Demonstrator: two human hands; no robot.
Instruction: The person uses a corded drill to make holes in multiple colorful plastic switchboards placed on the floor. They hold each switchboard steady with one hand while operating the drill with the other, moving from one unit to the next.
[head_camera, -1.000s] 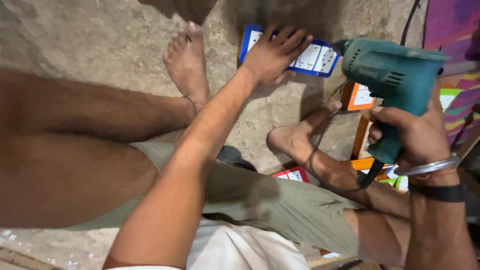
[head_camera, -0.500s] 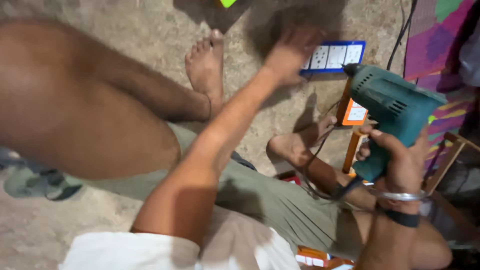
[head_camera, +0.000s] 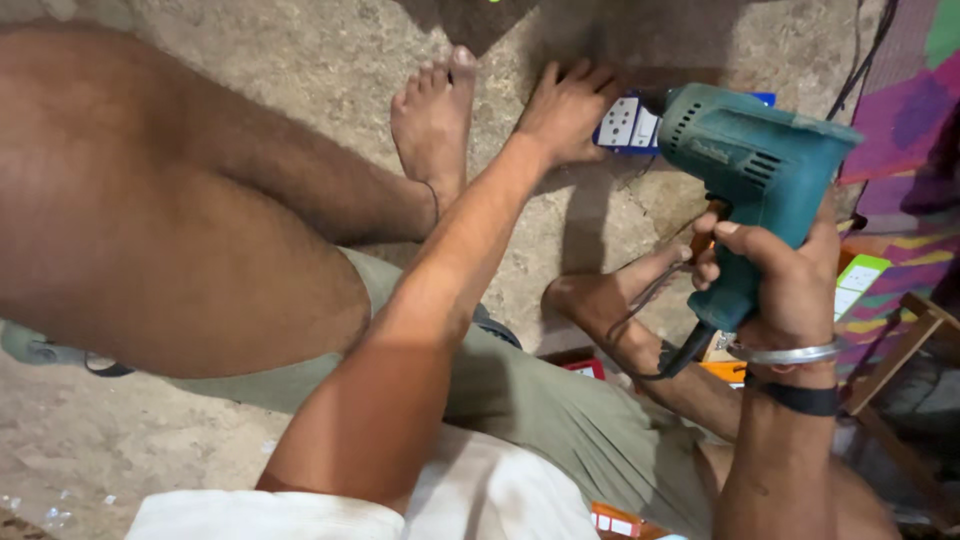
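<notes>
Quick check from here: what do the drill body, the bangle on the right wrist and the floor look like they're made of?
Drill: teal body looks like moulded plastic, matte, with vent slots; held in the right hand. Bangle: probably metal, silvery with a bright shine. Floor: seems bare concrete or stone, rough, mottled grey-brown.

A single head-worn camera is looking steeply down, at close range, over the seated wearer's legs onto the concrete floor (head_camera: 250, 60). Both outstretched arms are filling the frame's centre and right.

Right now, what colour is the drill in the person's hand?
The drill is teal green, held in the right hand; the head view shows it.
</notes>
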